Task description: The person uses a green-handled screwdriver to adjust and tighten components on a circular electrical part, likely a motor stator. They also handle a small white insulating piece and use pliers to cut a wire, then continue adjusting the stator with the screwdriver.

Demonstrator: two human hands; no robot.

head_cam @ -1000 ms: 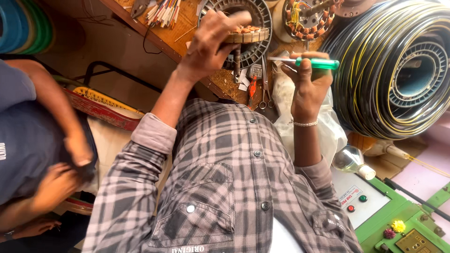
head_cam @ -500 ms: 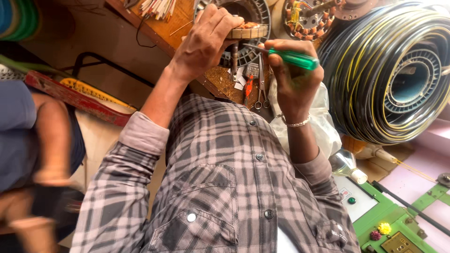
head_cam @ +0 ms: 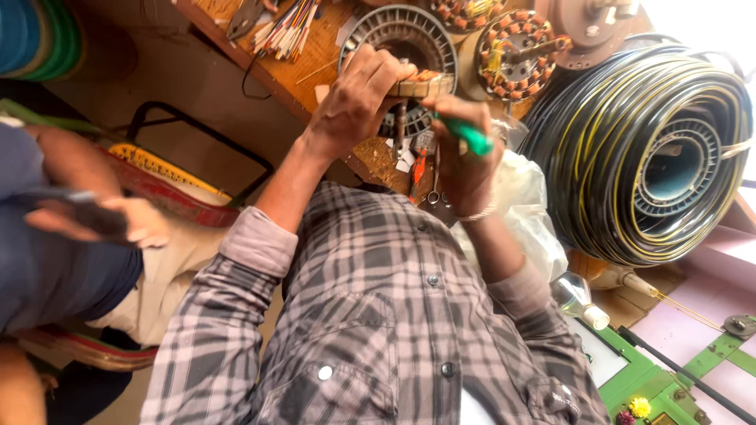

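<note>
Grip matters: left hand (head_cam: pixel 358 106), clamped around the wound coil core (head_cam: pixel 425 83), should steady it while right hand (head_cam: pixel 466 171), at 4 o'clock, fisted on green-handled tool (head_cam: pixel 471 137), presses gently

The left hand (head_cam: pixel 358 98) covers one end of the wound motor core (head_cam: pixel 421 83). Beside this core, the green tool (head_cam: pixel 470 138) is blurred, its tip hidden.
</note>
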